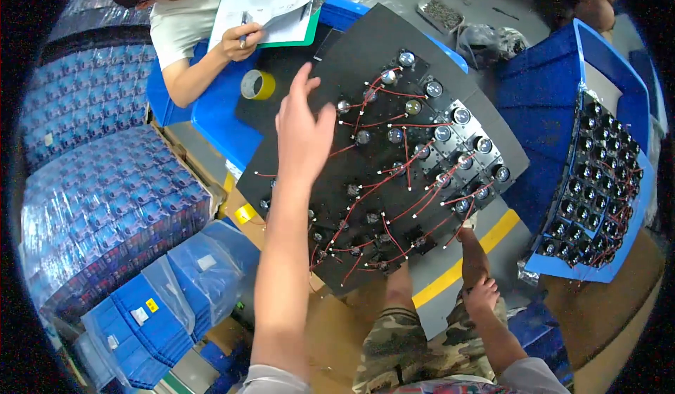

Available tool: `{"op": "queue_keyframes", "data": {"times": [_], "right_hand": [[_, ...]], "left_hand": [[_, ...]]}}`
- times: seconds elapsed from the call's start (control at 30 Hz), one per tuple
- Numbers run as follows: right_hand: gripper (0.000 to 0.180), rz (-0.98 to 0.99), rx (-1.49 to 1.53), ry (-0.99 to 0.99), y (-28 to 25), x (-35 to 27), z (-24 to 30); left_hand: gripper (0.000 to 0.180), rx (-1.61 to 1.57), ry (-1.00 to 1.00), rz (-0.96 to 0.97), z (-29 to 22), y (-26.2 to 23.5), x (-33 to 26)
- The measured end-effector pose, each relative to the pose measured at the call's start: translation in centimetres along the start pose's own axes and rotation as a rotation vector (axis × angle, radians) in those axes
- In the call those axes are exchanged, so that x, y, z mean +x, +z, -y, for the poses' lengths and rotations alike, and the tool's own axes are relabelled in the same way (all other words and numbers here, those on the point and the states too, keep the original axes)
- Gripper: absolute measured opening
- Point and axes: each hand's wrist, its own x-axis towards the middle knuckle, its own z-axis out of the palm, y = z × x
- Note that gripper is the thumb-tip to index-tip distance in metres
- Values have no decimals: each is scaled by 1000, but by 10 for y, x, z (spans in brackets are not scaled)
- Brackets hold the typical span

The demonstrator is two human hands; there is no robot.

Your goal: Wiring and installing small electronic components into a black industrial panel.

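Loose wires everywhere, easy snag risk

Near right, the right hand (484, 292) rests on the knee, fingers curled, empty. Farther, the left hand (304, 135) hovers spread over the black board (383, 49); fingers could hook those red wires (394, 183) and yank one loose.

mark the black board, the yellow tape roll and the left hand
black board (394, 42), head view, bare upper part of the panel
yellow tape roll (257, 85), head view, its outer band
left hand (304, 130), head view, back of the hand, open over the board
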Motion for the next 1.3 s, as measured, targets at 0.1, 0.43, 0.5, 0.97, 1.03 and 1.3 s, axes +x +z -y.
{"op": "queue_keyframes", "data": {"times": [0.1,0.43,0.5,0.97,1.03,1.3], "right_hand": [[85,-113,-26,-8,30,11,-8],[77,-53,159,-81,30,-18,-19],[67,-470,230,-264,19,-35,-9],[33,-18,2159,-344,-139,-123,129],[33,9,2261,-346,-143,-115,135],[41,206,2268,-413,-185,-108,129]], "left_hand": [[53,36,-90,164,8,9,25],[48,-209,-61,71,7,-6,-6],[43,-188,52,-74,9,-15,-35],[34,-527,-240,301,2,-50,-272],[34,-511,-269,337,20,-49,-294],[41,-533,-370,187,14,-66,-276]]}}
